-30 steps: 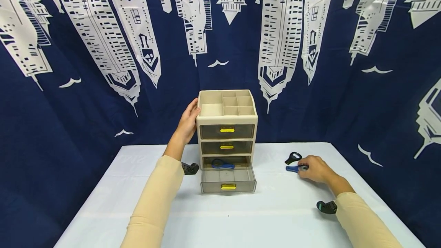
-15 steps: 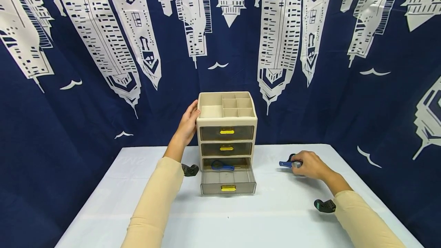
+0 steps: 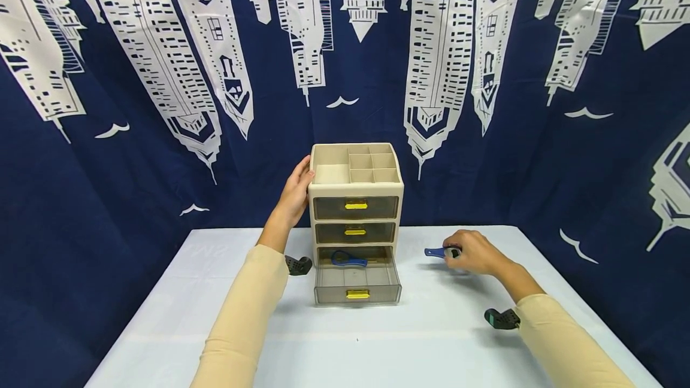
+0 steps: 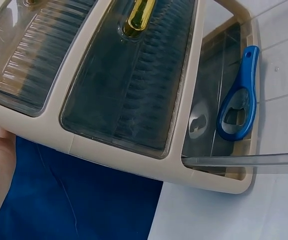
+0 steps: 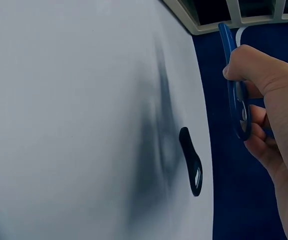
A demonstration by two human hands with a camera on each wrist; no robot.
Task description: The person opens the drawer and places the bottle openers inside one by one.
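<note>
A beige desktop organizer (image 3: 356,186) stands on the table with its bottom drawer (image 3: 357,280) pulled out. Inside that drawer lies a blue bottle opener (image 4: 238,100), its ring end toward the left. My left hand (image 3: 295,193) rests against the organizer's upper left side, fingers extended along the wall. To the right, my right hand (image 3: 471,252) pinches a second blue bottle opener (image 5: 227,47) between thumb and fingers, above the table, handle pointing left toward the organizer. A black bottle opener (image 5: 191,162) lies on the table below that hand; in the head view the hand hides it.
The organizer's two upper drawers (image 3: 356,207) are closed, with yellow handles. Its top has divided compartments (image 3: 372,161). A dark blue curtain (image 3: 269,136) with white buildings hangs behind the white table (image 3: 226,316). Black wrist devices (image 3: 298,266) sit at both sleeves.
My right hand has lifted the blue bottle opener off the table and carried it left, toward the organizer. The black opener has become covered by the hand. My left hand stays put.
</note>
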